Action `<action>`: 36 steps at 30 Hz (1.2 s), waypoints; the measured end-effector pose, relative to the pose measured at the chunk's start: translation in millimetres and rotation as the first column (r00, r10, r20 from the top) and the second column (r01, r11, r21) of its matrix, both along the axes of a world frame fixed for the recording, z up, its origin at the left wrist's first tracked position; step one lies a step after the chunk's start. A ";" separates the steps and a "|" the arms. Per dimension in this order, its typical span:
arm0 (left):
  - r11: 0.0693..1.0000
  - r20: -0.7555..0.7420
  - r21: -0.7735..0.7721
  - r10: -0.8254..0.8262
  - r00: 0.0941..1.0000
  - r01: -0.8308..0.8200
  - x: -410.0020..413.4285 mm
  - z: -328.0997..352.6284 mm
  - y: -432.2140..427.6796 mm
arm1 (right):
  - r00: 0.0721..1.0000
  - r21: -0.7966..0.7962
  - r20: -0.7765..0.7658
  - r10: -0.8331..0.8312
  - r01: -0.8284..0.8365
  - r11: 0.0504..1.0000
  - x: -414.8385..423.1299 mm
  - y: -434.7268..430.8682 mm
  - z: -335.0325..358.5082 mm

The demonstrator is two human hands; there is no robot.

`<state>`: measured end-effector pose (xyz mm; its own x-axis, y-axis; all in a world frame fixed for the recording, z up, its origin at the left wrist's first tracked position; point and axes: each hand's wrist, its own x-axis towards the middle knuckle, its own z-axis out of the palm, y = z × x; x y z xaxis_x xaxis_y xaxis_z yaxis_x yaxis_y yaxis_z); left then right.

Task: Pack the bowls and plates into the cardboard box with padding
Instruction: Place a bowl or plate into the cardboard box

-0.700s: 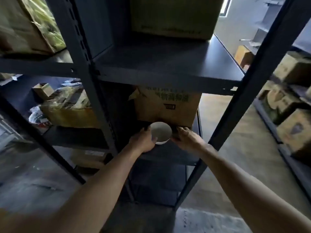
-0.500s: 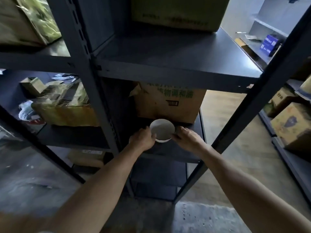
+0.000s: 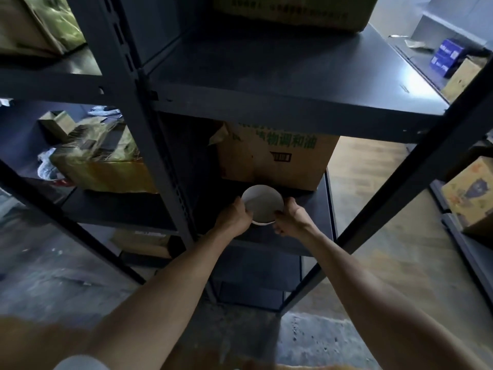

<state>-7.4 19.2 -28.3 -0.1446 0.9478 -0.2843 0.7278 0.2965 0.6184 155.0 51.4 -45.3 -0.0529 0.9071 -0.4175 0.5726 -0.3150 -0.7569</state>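
Observation:
A white bowl (image 3: 262,204) sits low over the dark lower shelf (image 3: 317,209) of a metal rack, just in front of a brown cardboard box (image 3: 274,158) with green print. My left hand (image 3: 234,216) grips the bowl's left side and my right hand (image 3: 290,218) grips its right side, fingers curled round the rim. The bowl's underside is hidden, so I cannot tell whether it rests on the shelf or is lifted.
A dark upper shelf (image 3: 280,84) overhangs the bowl, with another box (image 3: 293,9) on it. Slanted rack posts (image 3: 400,198) stand right and left. A yellow box of clutter (image 3: 104,166) fills the left bay. More boxes (image 3: 469,190) line the right shelving.
Both hands have closed tighter round the bowl, which looks slightly nearer to me and a bit tilted. The view has shifted a little.

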 end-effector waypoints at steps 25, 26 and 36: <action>0.828 0.009 0.180 0.538 0.843 -0.531 -42.8 58.0 -196.3 | 0.752 0.224 0.157 0.640 -0.658 0.718 -74.1 -94.3 70.2; 0.807 0.013 0.192 0.568 0.823 -0.559 -48.7 59.7 -205.3 | 0.731 0.226 0.165 0.663 -0.682 0.696 -84.7 -100.4 73.8; 0.646 -0.066 0.221 0.757 0.650 -0.730 -132.4 71.9 -299.7 | 0.528 0.318 0.239 0.815 -0.836 0.448 -206.0 -168.9 90.2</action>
<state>-139.7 -280.5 43.6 -0.8458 0.5303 -0.0577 0.3863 0.6835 0.6194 -51.0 -117.5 44.9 -0.8493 0.5168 -0.1076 0.4506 0.6038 -0.6575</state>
